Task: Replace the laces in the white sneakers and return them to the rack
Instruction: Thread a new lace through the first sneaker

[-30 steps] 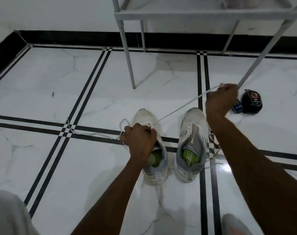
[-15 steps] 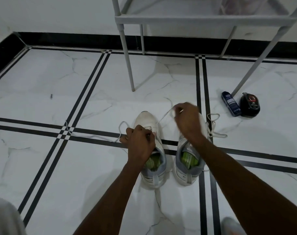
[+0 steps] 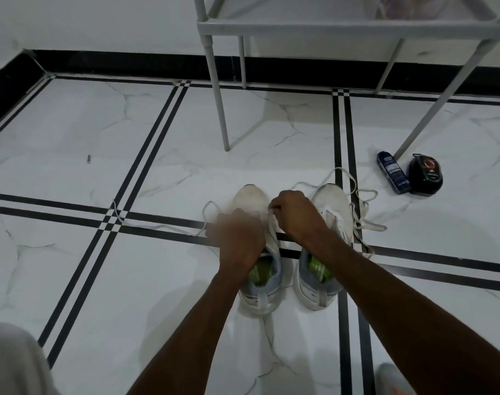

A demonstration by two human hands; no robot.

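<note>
The fingers (image 3: 275,208) of the right hand (image 3: 296,216) are curled tight and pinch a bit of white lace (image 3: 271,223) right over the front of the left sneaker (image 3: 250,199), likely to poke it through a hole there. The left hand (image 3: 239,238) sits on the middle of that same shoe — it is blurred, so I cannot tell if its fingers grip the lace or only press the shoe down, but it looks like it keeps the shoe from sliding. Both sneakers stand side by side on the floor (image 3: 72,138), toes pointing away from the person, so the lace holes are easy to reach from above. The right sneaker (image 3: 328,201) waits just beside the first one. Its lace (image 3: 363,220) lies loose and spread out on the floor to its right, out of the way. One end of the first shoe's lace (image 3: 157,226) trails off to the left across the black lines. The rack (image 3: 328,27) stands just behind the shoes, close by, so putting them back should be quick — but that step is not done yet. A blue can (image 3: 392,176) and a small black thing (image 3: 425,175) lie by a rack leg, well apart from the shoes.
</note>
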